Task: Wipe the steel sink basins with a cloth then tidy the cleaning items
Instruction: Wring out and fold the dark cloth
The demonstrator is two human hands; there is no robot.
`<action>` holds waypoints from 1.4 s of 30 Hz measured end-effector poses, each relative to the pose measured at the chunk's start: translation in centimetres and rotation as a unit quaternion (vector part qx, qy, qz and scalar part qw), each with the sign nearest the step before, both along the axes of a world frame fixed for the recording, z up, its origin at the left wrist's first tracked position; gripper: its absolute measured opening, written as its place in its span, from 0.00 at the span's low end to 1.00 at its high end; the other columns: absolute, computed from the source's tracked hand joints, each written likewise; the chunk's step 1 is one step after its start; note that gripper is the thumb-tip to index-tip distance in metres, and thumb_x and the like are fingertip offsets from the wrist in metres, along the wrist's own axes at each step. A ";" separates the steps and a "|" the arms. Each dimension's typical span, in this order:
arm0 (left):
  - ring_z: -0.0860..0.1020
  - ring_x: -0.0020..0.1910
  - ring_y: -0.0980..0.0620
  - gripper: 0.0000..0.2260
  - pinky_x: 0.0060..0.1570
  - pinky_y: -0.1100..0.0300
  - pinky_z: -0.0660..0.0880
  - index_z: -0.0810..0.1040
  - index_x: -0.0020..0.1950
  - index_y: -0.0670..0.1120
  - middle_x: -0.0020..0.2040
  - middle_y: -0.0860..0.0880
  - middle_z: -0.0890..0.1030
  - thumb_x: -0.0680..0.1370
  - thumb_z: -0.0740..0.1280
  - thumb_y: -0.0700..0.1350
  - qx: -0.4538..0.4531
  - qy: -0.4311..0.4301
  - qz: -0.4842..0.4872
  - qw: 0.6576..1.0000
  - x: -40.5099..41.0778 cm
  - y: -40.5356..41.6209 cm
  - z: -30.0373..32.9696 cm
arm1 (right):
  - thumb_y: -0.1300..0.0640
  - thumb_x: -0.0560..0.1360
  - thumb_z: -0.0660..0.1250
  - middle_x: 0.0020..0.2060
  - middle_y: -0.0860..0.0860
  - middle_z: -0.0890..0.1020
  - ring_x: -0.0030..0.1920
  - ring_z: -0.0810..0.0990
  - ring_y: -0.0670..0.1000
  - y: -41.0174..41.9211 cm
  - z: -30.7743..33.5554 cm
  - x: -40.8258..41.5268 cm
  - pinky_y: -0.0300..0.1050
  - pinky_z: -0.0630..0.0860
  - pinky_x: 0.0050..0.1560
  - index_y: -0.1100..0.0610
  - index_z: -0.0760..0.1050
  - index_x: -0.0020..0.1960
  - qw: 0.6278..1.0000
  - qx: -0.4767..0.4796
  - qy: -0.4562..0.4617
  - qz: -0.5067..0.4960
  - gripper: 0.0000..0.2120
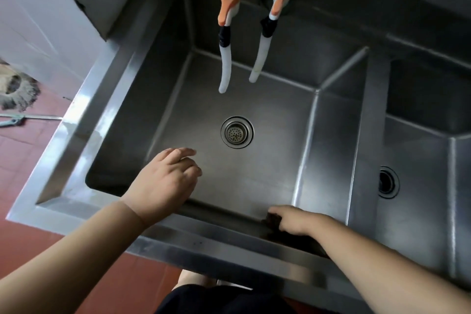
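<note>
Head view showed the dark cloth (274, 219) gripped under the right hand (293, 220) at the basin's (229, 99) near wall; left hand (163, 183) hovered empty, fingers loosely spread.

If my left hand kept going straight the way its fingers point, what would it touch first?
Probably the bare steel floor of the basin, short of the drain strainer. The left hand points forward and slightly right with nothing between, though its height above the floor is unclear.
</note>
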State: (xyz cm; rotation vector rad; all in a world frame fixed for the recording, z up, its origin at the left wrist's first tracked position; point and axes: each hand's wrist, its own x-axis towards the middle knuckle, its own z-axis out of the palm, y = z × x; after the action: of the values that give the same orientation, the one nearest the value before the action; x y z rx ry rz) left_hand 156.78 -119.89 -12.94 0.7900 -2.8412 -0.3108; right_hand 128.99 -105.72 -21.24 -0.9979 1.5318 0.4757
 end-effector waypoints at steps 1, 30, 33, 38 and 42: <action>0.79 0.58 0.46 0.15 0.54 0.55 0.74 0.83 0.45 0.46 0.44 0.51 0.84 0.77 0.57 0.46 0.004 0.002 -0.002 1.000 -0.2 0.1 0.2 | 0.69 0.73 0.59 0.49 0.49 0.76 0.51 0.73 0.51 -0.2 0.8 0.2 0.36 0.70 0.42 0.47 0.72 0.51 0.997 -0.020 -0.026 -0.073 0.18; 0.83 0.47 0.48 0.10 0.46 0.56 0.79 0.79 0.52 0.47 0.45 0.47 0.85 0.78 0.62 0.35 0.550 0.339 0.200 0.737 -6.1 1.4 18.5 | 0.68 0.72 0.68 0.41 0.56 0.85 0.44 0.83 0.53 -5.8 27.5 7.3 0.42 0.77 0.46 0.62 0.79 0.48 0.684 -0.384 -0.264 -0.562 0.07; 0.83 0.47 0.49 0.09 0.43 0.57 0.78 0.79 0.54 0.46 0.46 0.47 0.85 0.80 0.60 0.37 0.569 0.377 0.209 0.701 -5.6 0.7 19.3 | 0.65 0.73 0.67 0.43 0.54 0.84 0.49 0.80 0.55 -5.9 28.7 6.4 0.49 0.74 0.54 0.59 0.77 0.46 0.669 -0.400 -0.240 -0.579 0.03; 0.82 0.48 0.50 0.09 0.38 0.60 0.76 0.81 0.52 0.49 0.47 0.49 0.85 0.81 0.61 0.42 0.579 0.387 0.200 0.689 -5.4 0.1 20.2 | 0.67 0.76 0.61 0.40 0.58 0.81 0.43 0.80 0.56 -6.4 29.8 5.8 0.50 0.75 0.46 0.59 0.73 0.39 0.619 -0.397 -0.334 -0.590 0.08; 0.80 0.54 0.46 0.10 0.54 0.49 0.76 0.81 0.49 0.50 0.52 0.44 0.83 0.80 0.61 0.42 0.623 0.406 0.165 0.647 -5.7 -0.3 20.6 | 0.67 0.75 0.61 0.38 0.57 0.80 0.40 0.80 0.54 -7.0 29.8 6.1 0.46 0.74 0.39 0.57 0.72 0.37 0.581 -0.398 -0.352 -0.617 0.09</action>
State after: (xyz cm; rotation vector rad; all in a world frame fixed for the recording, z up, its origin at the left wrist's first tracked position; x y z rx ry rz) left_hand 151.04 -120.16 7.67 0.9080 -1.2584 -2.0101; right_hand 135.11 -112.74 8.53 -0.3555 1.2434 -1.5661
